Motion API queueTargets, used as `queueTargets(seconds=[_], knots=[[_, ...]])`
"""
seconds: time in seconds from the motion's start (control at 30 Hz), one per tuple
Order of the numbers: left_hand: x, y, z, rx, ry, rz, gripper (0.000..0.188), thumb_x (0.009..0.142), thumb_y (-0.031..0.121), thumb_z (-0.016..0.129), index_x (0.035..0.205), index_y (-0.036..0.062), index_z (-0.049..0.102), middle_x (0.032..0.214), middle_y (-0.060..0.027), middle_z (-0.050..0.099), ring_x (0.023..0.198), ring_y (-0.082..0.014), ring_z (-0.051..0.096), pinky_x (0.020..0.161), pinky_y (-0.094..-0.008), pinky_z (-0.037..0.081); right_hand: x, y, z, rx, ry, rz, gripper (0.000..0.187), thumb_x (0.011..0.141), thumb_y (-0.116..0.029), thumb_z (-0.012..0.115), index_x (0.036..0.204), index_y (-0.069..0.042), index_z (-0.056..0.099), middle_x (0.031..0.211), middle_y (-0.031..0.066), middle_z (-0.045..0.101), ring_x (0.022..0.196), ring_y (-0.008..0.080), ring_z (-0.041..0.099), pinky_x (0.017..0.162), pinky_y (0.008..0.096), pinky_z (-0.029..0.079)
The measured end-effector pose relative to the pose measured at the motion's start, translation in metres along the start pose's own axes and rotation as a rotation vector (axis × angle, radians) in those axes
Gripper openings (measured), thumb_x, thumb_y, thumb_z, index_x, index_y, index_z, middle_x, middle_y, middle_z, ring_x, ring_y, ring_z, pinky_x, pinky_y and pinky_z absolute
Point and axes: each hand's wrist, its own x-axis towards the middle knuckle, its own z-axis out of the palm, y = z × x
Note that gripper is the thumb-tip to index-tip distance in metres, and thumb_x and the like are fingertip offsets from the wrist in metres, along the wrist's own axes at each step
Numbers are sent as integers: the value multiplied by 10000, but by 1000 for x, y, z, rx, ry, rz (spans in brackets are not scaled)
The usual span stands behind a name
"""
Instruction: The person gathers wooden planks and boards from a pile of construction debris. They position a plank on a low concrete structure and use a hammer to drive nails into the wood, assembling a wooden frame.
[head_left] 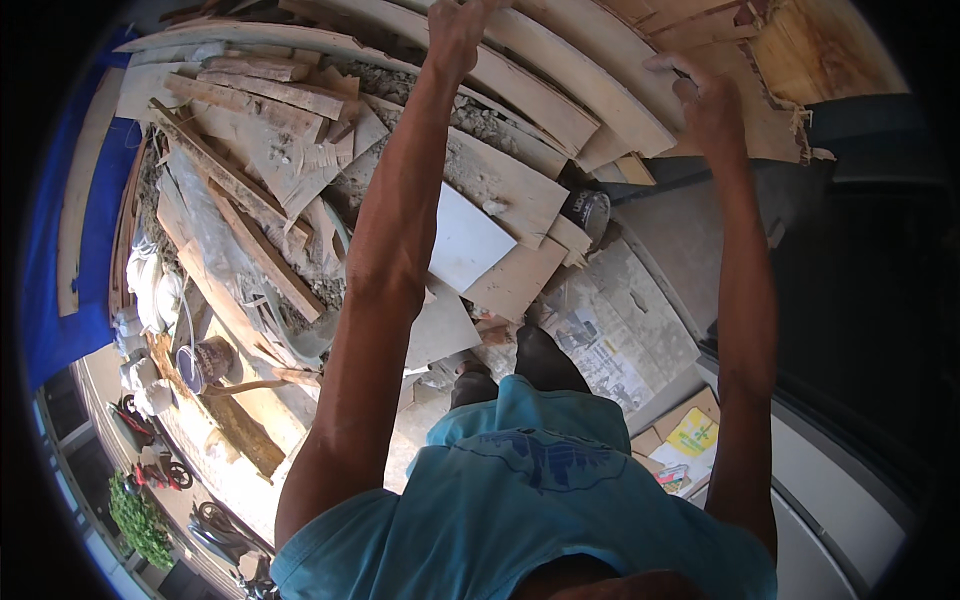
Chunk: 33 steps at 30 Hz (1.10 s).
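Note:
Both my arms reach out over a stack of long plywood boards [610, 95]. At the top edge of the view my left hand [459, 30] is closed over the boards; its fingers are partly cut off, and what it grips does not show clearly. Farther right, my right hand [708, 100] is curled above a wide plywood sheet [745, 125] with a ragged, splintered edge. Its forefinger and thumb point left, and a small dark spot shows between them that I cannot make out.
Broken wood strips [255, 105] and rubble lie heaped at the left. A white panel [468, 238] rests below my left forearm. A bucket [205, 362] stands at the lower left, a dark container [588, 212] beside the boards. A dark opening [860, 300] is at the right.

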Motion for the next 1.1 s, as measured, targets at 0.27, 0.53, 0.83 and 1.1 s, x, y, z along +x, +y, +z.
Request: queueTargets(seconds=[0.27,0.53,0.83,1.1], knots=[[-1,49,-13,-258,-29,-655,418,804,366,657,1062,42,706,1022,-82,669,917,-170,572,846,-376,457,-1,3,-4,-24,3,105,311,815,-8,494,1015,-149,686,798,89,678,546,207,541,599,342,470],[-29,33,-23,-351,-7,-658,378,839,270,598,1003,-59,685,1015,-145,670,927,-237,624,893,-376,495,6,-2,-3,22,14,62,281,821,17,492,1007,-92,672,897,86,704,752,221,648,716,327,502],[-8,59,-65,206,-148,-178,271,831,95,564,971,-123,645,969,-181,662,907,-247,643,826,-350,539,7,6,0,90,6,85,305,804,63,466,1006,-60,658,989,100,704,870,211,664,779,298,494],[-22,83,-113,-516,115,-979,83,753,16,606,807,-40,578,801,-100,599,714,-178,586,590,-311,461,7,3,-1,68,0,100,309,794,74,444,1003,-33,646,952,123,687,806,214,644,755,302,486]])
